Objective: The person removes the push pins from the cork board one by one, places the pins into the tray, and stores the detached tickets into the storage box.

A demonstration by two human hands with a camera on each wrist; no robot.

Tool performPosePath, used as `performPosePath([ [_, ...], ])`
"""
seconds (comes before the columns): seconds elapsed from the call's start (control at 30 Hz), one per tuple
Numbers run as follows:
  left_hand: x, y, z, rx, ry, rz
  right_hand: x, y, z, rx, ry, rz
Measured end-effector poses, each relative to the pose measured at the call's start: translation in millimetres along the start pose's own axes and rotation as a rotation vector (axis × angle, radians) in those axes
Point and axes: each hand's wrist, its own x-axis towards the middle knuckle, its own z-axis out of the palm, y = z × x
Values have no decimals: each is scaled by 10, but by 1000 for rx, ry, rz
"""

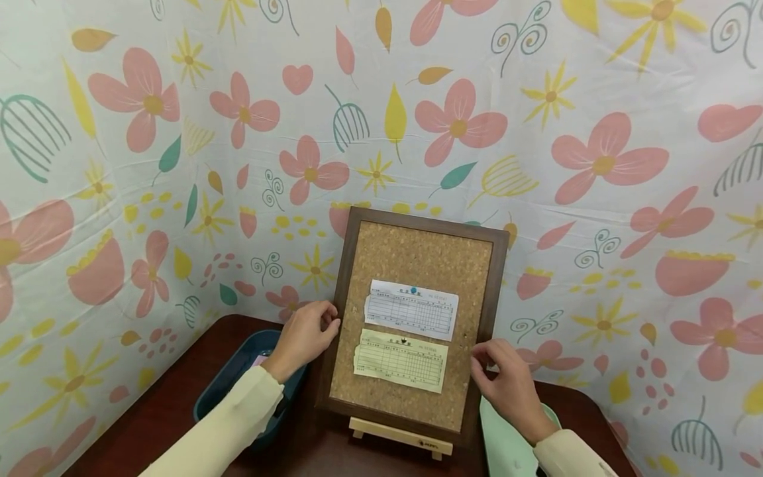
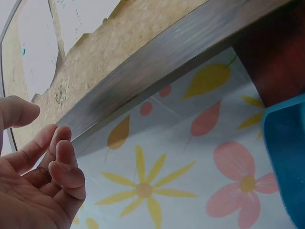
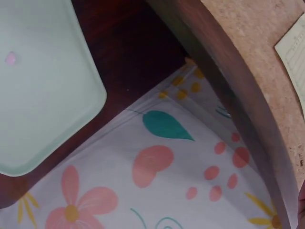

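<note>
A cork board (image 1: 426, 255) in a brown wooden frame leans on a small wooden easel (image 1: 401, 435). On it hang a white form slip (image 1: 411, 311), with a blue pushpin (image 1: 414, 290), and a yellow-green slip (image 1: 401, 361) below, with a dark pushpin (image 1: 403, 341). At the frame's left edge is my left hand (image 1: 305, 338), fingers loosely bent and thumb apart; whether they touch the frame I cannot tell. Beside the right edge my right hand (image 1: 507, 384) has relaxed, bent fingers and nothing visible in them. The right wrist view catches only a sliver of that hand.
A dark blue tray (image 1: 208, 391), partly behind my left forearm, holds something pink. On the right, a pale green tray (image 3: 43, 119) has a small pink thing (image 3: 11, 58) in it. A flower-patterned cloth (image 1: 381, 132) hangs behind the dark red table (image 1: 161, 397).
</note>
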Motion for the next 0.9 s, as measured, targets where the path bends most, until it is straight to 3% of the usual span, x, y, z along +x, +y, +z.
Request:
performPosePath([
  [0.4,201,112,25,0,20,34,272,-98,99,-10,12,-67],
  [0.6,308,232,76,-11,28,47,468,-193,219,-42,9,7],
  [0.9,422,364,202,-48,20,16,878,-421,455,10,-23,163],
])
